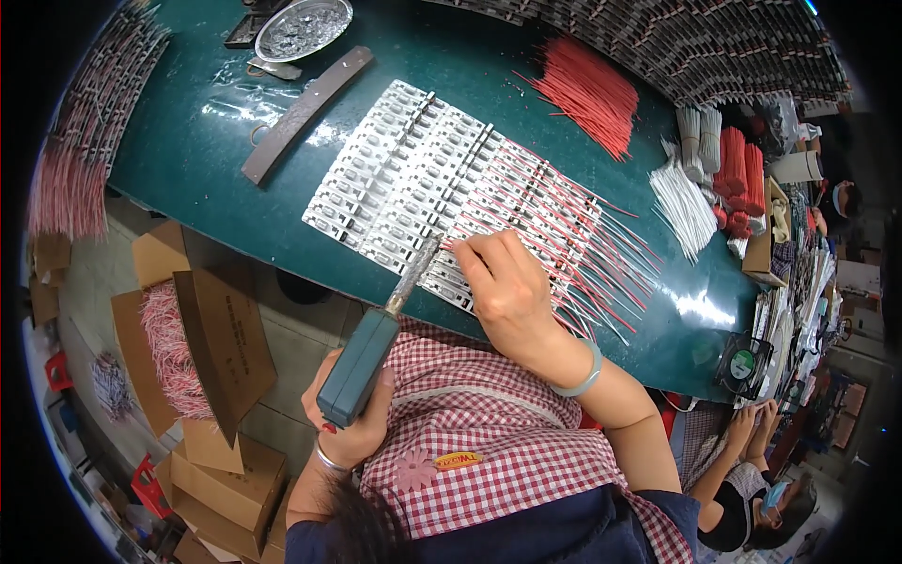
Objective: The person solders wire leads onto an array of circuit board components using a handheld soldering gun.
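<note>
My left hand (pixel 349 421) is wrapped around the green handle of a soldering gun (pixel 363 355). The gun's metal tip reaches the lower edge of a panel of white parts (pixel 381 183), set out in rows with dark strips between them. Close to that tip, my right hand (pixel 512 289) is pinched at the panel on the end of a red wire, mostly hidden by the fingers. Red and white wires (pixel 601 258) fan out to the right from the panel's right half.
Loose red wires (pixel 592 94) and white wires (pixel 683 202) lie beyond the panel. A brown bar (pixel 305 117) and a metal dish (pixel 303 30) are at the left. Cartons (pixel 230 329) stand below the table's left edge. A co-worker (pixel 752 498) sits at lower right.
</note>
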Available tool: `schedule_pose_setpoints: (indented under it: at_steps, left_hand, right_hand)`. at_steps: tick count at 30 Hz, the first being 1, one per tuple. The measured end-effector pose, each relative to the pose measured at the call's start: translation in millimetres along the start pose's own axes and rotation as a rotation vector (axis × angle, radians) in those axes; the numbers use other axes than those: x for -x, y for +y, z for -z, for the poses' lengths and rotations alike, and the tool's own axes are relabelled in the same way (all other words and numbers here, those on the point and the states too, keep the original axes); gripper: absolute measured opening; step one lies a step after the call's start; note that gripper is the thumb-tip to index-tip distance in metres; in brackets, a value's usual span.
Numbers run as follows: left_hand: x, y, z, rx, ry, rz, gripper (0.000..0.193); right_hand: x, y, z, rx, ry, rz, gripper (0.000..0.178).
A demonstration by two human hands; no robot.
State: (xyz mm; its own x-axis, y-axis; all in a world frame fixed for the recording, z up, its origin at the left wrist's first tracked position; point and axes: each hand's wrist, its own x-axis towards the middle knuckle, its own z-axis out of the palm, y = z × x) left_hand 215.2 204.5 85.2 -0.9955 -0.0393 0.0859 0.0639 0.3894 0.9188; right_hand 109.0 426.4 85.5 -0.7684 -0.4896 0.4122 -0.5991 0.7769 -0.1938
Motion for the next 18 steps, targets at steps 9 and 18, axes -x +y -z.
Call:
schedule_pose_setpoints:
  at_steps: [9, 18]
  left_hand:
    - [0, -6, -6, -0.002, -0.005, 0.022, 0.02]
    - [11, -10, -1, 0.026, 0.072, 0.085, 0.022]
  right_hand:
    - [-1, -4, 1, -0.003, -0.004, -0.047, 0.031]
    - [1, -4, 0, 0.017, -0.008, -0.036, 0.03]
